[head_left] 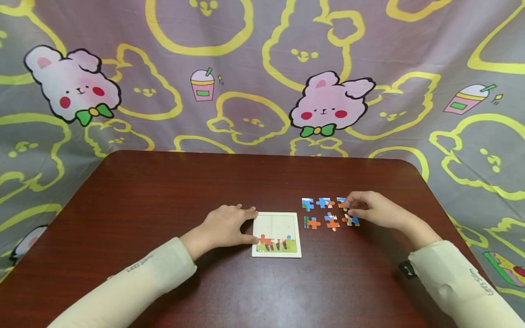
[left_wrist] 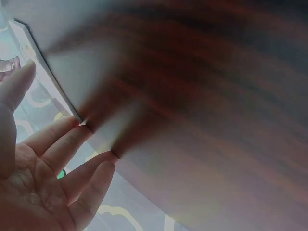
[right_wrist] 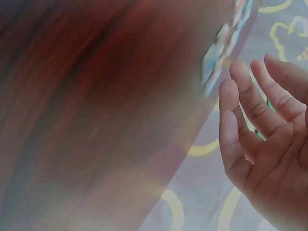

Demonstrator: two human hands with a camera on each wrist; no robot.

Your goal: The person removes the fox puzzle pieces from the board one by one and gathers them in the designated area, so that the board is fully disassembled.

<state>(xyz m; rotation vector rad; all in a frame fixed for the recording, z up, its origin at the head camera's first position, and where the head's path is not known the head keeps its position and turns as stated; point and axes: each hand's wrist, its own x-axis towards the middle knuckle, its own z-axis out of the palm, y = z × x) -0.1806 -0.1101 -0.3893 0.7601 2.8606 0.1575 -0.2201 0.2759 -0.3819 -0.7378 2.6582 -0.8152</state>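
A square, pale puzzle tray [head_left: 275, 224] lies on the table, its bottom strip filled with joined pieces [head_left: 287, 246] of green grass and orange-red shapes. My left hand [head_left: 225, 227] is at the tray's left side, thumb and fingertips on its edge; the left wrist view shows those fingers [left_wrist: 67, 144] extended. To the right of the tray, loose jigsaw pieces in blue, orange and white lie in two rows, among them a green-and-orange piece [head_left: 312, 222]. Over the rightmost pieces hovers my right hand [head_left: 375, 210], fingers loosely bent and thumb apart from them, with nothing seen between.
The dark red-brown wooden table [head_left: 197, 182] has rounded far corners. Behind it hangs a grey-pink curtain [head_left: 254, 68] with yellow outlines and cartoon rabbits, reaching round both sides. A small black clip-like object [head_left: 407, 269] shows at the right sleeve.
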